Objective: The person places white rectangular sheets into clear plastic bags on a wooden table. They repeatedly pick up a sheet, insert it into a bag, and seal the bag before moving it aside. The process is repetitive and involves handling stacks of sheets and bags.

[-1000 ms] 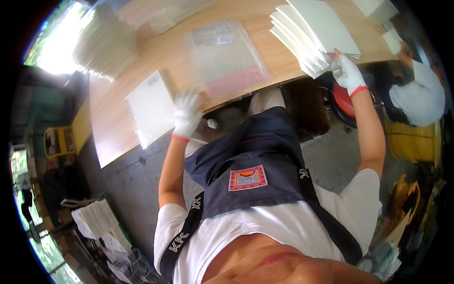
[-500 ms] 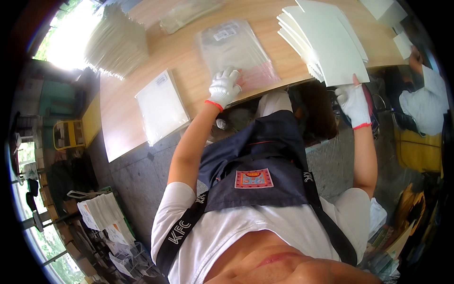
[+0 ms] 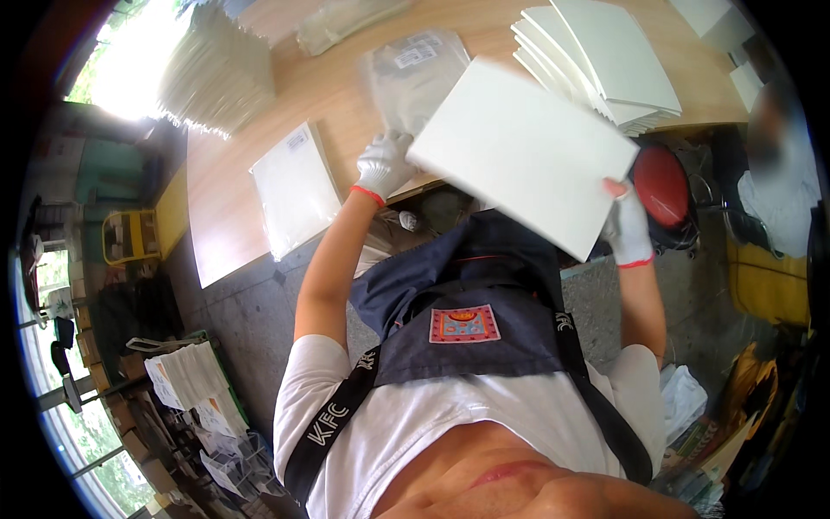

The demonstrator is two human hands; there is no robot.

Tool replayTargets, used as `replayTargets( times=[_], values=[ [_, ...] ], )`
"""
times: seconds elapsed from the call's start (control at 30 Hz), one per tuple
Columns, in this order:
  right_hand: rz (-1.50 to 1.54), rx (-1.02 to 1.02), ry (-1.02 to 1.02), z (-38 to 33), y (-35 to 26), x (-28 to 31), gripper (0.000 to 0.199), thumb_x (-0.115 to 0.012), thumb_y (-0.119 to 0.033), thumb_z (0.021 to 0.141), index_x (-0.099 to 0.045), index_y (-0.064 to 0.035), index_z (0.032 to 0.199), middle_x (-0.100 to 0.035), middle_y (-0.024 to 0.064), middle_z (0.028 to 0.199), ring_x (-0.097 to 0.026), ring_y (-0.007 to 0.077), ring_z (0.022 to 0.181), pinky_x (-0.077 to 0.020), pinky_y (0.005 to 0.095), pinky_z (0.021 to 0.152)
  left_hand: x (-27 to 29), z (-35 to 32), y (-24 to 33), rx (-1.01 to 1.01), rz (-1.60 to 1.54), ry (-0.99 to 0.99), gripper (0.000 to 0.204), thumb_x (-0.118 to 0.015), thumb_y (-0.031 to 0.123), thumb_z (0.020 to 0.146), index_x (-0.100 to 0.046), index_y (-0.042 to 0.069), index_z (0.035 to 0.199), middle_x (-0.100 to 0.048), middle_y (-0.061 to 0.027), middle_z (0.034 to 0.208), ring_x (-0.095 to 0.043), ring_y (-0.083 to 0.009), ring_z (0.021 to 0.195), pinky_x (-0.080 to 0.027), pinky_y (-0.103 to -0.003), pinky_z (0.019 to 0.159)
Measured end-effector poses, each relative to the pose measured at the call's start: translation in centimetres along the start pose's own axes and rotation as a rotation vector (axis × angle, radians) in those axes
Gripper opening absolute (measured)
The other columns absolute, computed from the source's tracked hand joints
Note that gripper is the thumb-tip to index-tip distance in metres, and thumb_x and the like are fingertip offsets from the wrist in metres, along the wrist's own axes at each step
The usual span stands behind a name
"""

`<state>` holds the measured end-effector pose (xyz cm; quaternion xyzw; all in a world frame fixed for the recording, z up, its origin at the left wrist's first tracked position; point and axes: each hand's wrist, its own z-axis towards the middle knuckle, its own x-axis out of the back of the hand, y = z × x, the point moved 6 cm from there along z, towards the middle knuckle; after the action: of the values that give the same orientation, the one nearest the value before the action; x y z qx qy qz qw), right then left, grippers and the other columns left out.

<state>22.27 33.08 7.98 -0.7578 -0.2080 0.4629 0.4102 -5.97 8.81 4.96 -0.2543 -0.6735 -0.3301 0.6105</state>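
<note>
My right hand [image 3: 627,223], in a white knit glove with a red cuff, grips one corner of a white rectangular board [image 3: 527,151], its bare thumb on top. The board is held tilted above the table's near edge, slightly blurred. My left hand [image 3: 386,164], gloved the same way, is closed at the near left edge of a clear plastic bag [image 3: 419,86] that has a white label; the board covers part of the bag. To its left lies a bagged white pile [image 3: 298,190] with a label. A fanned stack of white boards [image 3: 618,56] is at the far right.
The wooden table [image 3: 220,216] ends just ahead of my apron. A tall stack of bagged sheets [image 3: 216,73] stands far left, and more clear bags [image 3: 346,22] lie at the back. A red stool seat [image 3: 661,186] and another person [image 3: 782,190] are at the right.
My right hand has drawn one white board off the stack and brought it left and nearer. My left hand has shifted a little left, and the plastic bag's near part has been pulled up.
</note>
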Motion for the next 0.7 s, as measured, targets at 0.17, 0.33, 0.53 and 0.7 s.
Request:
replayTargets(
  times=[0.17, 0.33, 0.53, 0.7],
  values=[
    [0.079, -0.219, 0.001, -0.9, 8.4, -2.3, 0.045, -0.058, -0.024, 0.082, -0.049, 0.0018, 0.118, -0.064, 0.0067, 0.090, -0.060, 0.0089, 0.057, -0.0441, 0.0178, 0.041, -0.7, 0.9, -0.5, 0.026, -0.040, -0.034, 0.026, -0.054, 0.021, 0.079, -0.057, 0.013, 0.104, -0.057, -0.0076, 0.108, -0.054, -0.0310, 0.103, -0.048, -0.041, 0.081],
    [0.199, -0.299, 0.116, -0.7, 11.3, -2.2, 0.040, -0.060, -0.023, 0.081, -0.051, 0.0000, 0.113, -0.063, 0.0057, 0.076, -0.049, 0.0063, 0.041, -0.0297, 0.0181, 0.029, -1.0, 0.0, -2.7, -0.094, -0.382, 0.115, 0.039, -0.055, 0.003, 0.067, -0.057, 0.012, 0.104, -0.058, -0.0102, 0.106, -0.053, -0.0324, 0.100, -0.046, -0.042, 0.081],
    [0.261, -0.201, 0.189, 0.3, 14.5, -0.3, 0.024, -0.057, -0.016, 0.085, -0.053, -0.0052, 0.106, -0.061, 0.0054, 0.082, -0.051, 0.0121, 0.046, -0.0361, 0.0219, 0.036, 0.5, -1.9, -3.3, -0.027, -0.188, 0.396, 0.023, -0.056, 0.004, 0.071, -0.062, 0.012, 0.092, -0.060, -0.0076, 0.099, -0.059, -0.0282, 0.083, -0.049, -0.037, 0.069],
    [0.389, -0.229, 0.196, 0.1, 15.8, -2.2, 0.020, -0.056, -0.013, 0.088, -0.053, -0.0065, 0.106, -0.060, 0.0042, 0.087, -0.056, 0.0109, 0.061, -0.0437, 0.0226, 0.042, 0.8, -2.2, -2.1, 0.021, -0.506, 0.284, 0.032, -0.054, 0.000, 0.069, -0.063, 0.014, 0.096, -0.061, -0.0075, 0.091, -0.060, -0.0270, 0.077, -0.049, -0.036, 0.063]
  ],
)
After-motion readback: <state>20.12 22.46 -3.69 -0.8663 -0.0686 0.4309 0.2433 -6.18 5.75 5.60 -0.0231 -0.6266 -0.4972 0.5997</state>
